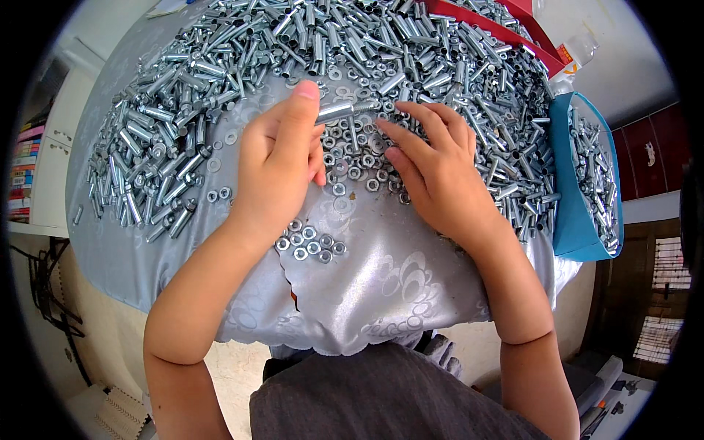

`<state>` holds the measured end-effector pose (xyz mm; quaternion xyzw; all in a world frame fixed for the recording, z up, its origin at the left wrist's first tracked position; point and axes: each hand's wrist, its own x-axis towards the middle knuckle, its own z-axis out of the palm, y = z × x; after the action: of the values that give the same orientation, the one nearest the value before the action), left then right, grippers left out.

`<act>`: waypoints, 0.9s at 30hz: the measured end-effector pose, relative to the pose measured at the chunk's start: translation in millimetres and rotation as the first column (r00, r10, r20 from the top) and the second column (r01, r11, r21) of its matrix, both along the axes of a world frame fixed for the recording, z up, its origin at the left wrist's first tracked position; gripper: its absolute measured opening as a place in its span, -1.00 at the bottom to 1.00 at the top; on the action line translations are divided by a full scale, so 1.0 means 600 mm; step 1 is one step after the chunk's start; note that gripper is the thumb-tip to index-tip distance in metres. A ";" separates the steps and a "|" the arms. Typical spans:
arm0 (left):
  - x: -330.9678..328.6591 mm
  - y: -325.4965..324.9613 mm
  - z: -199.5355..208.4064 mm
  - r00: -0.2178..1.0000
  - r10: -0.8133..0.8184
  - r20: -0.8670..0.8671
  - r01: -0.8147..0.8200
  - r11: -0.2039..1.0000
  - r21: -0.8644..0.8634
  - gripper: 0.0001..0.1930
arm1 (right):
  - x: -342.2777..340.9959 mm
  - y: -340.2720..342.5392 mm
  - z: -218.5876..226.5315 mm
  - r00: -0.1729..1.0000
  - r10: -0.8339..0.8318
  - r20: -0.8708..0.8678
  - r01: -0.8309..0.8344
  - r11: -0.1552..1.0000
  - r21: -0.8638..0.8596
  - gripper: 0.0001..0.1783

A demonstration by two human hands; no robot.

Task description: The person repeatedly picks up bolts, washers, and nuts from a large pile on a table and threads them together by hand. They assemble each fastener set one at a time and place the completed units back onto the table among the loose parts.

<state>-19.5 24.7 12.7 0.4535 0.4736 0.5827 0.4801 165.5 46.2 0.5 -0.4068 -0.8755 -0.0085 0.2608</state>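
Note:
My left hand [275, 150] is closed round a silver expansion anchor bolt [336, 113], thumb on top. The bolt lies roughly level, its smooth sleeve near my fingers and its threaded end pointing right. My right hand [444, 165] is to the right of that end, fingers curved and apart, with nothing visible in them. Its thumb and forefinger hover over or touch the loose nuts and washers [354, 174]; contact cannot be made out. Closer to me, a small group of hex nuts [310, 242] lies on the cloth.
A silvery patterned cloth [367, 301], torn near the front, covers the table. Heaps of bolts and sleeves [165, 139] spread along the left, back and right. At the right stands a blue container [570, 183] of metal parts; a red tray [539, 51] sits behind, beside a clear plastic bottle [579, 50].

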 end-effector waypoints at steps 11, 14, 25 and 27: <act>0.008 -0.001 0.005 0.996 0.020 -0.086 -0.021 1.000 -0.012 -0.49 | -0.001 0.002 0.005 0.998 0.031 -0.051 -0.030 0.999 0.033 -0.81; 0.008 -0.001 0.006 0.997 0.016 -0.076 -0.017 1.000 -0.002 -0.50 | -0.002 0.002 0.003 0.996 0.044 -0.078 -0.042 0.999 0.026 -0.85; 0.009 -0.002 0.008 0.996 0.016 -0.091 -0.016 1.000 -0.003 -0.50 | 0.003 -0.003 0.015 0.988 0.048 -0.146 -0.060 0.995 -0.083 -0.84; 0.009 -0.002 0.004 0.995 0.008 -0.095 -0.008 1.000 -0.003 -0.50 | 0.007 -0.001 0.013 0.981 0.061 -0.185 -0.076 0.994 -0.073 -0.85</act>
<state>-14.0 23.7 14.8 0.4778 0.4987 0.5617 0.4555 169.7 45.6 8.3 -0.3855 -0.8611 0.0727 0.3234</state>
